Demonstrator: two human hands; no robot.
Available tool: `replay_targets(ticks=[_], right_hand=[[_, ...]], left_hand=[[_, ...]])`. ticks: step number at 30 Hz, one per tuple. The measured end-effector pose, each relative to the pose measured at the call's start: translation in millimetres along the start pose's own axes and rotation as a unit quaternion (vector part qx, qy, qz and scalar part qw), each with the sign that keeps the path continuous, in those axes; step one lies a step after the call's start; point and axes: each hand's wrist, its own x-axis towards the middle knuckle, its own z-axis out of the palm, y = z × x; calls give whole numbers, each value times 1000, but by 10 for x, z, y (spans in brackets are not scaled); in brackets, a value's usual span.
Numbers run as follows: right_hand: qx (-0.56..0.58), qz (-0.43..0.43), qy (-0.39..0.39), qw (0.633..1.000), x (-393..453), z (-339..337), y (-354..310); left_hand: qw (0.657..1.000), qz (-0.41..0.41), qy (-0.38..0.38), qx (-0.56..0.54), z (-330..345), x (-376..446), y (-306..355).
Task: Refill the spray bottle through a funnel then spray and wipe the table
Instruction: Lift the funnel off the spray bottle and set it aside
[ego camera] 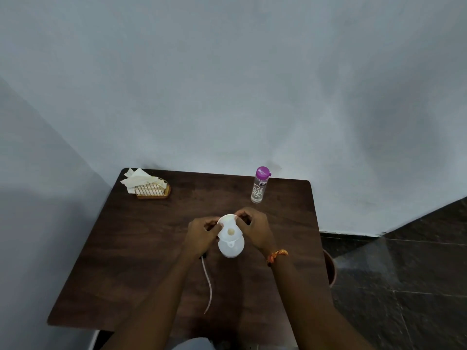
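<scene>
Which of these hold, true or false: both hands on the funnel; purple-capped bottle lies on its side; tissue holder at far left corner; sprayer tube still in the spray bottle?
1. Both hands hold the funnel: true, left hand and right hand pinch its rim over the spray bottle.
2. The purple-capped bottle lies on its side: false, it stands upright.
3. The tissue holder sits at the far left corner: true.
4. The sprayer tube is in the bottle: false, it lies on the table.

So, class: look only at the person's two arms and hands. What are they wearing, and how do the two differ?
Both forearms are bare, with no sleeves or gloves showing. The right hand has an orange thread band at the wrist. The left hand shows none.
</scene>
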Motion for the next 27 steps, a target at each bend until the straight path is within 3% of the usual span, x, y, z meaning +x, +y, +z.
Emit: replay_targets(ticks=[11,16,19,22,27], right_hand=[[6,9,-23,1000,185,-21,-54],[28,2,-39,999,647,-12,-331],[31,47,-41,998,998,98,-487],[33,94,-97,990,1265,313,-583],[11,91,-147,985,1588,744,-593]], left_hand=[[1000,13,18,-4,-93,89,99],[998,29,52,-34,-343,358,154],[992,-7,104,-68,-561,618,109],[979,-68,162,-100,-787,897,-45],[977,-91,139,-138,-987,1276,-441]])
